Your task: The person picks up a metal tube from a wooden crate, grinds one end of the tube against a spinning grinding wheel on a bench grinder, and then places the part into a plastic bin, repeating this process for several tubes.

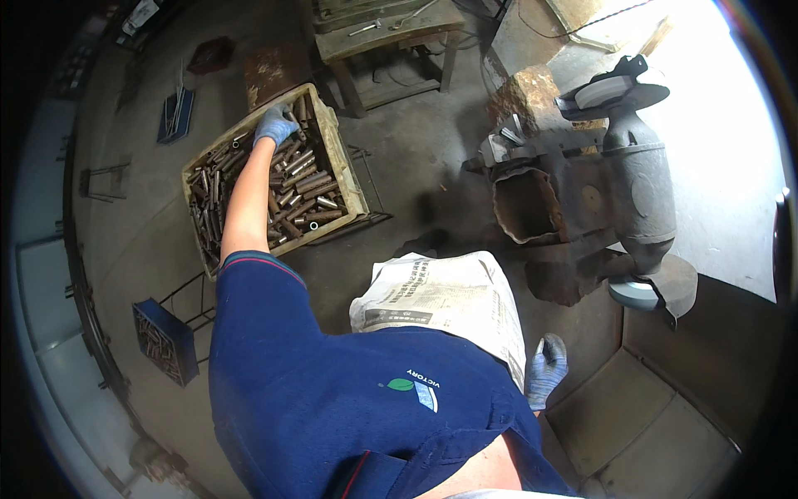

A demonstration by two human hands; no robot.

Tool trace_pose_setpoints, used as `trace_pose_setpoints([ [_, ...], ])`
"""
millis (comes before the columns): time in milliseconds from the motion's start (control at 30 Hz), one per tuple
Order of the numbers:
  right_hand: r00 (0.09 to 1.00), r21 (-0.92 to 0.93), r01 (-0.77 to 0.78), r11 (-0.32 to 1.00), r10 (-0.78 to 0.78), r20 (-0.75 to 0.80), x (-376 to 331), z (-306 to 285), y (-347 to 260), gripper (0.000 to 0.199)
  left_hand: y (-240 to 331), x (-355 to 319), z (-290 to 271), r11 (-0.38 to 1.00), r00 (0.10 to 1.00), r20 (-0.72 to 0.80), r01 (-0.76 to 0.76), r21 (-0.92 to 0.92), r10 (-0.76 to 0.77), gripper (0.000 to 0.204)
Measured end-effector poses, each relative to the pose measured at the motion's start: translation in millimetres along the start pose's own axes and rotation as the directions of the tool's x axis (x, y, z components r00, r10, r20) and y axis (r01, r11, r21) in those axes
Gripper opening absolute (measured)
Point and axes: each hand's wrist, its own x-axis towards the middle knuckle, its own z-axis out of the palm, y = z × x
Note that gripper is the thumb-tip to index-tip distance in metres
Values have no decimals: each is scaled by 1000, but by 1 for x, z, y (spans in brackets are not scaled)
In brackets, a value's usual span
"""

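Note:
My left arm stretches out over a pale plastic crate (359, 179) filled with short metal tubes (309, 185), some rusty brown and some shiny. My left hand (277, 125), in a blue knitted glove with grey fingertips, is down among the tubes near the crate's far edge. Its fingers curl inward, and what they close on is hidden. At my right side hangs my right hand (547, 372), gloved the same way, with loosely bent fingers, thumb apart and nothing visible in it. Sheets of newspaper (440, 295) cover my lap between both hands.
A bench grinder (640, 187) on a rusty stand is at the right, with wheels at both ends. A workbench (391, 41) bearing wrenches stands ahead. At the left are a blue bin (189, 366) of small metal pieces and another blue bin (175, 116) with rods.

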Motion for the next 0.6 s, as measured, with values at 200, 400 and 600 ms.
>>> trace_pose_setpoints([
  [200, 999, 28, -44, 999, 44, 3, -3, 0, 14, 17, -16, -11, -7, 976, 978, 115, 185, -116, -172, 24],
  [400, 1000, 65, 12, 998, -13, 24, -5, 2, 13, 22, 44, -35, -39, 948, 1000, -2, -22, 318, 24, 17],
  [600, 992, 208, 110, 972, -120, 38, 14, 10, -34, 34, 177, -74, -54, 784, 979, -51, -191, -591, 200, 12],
])
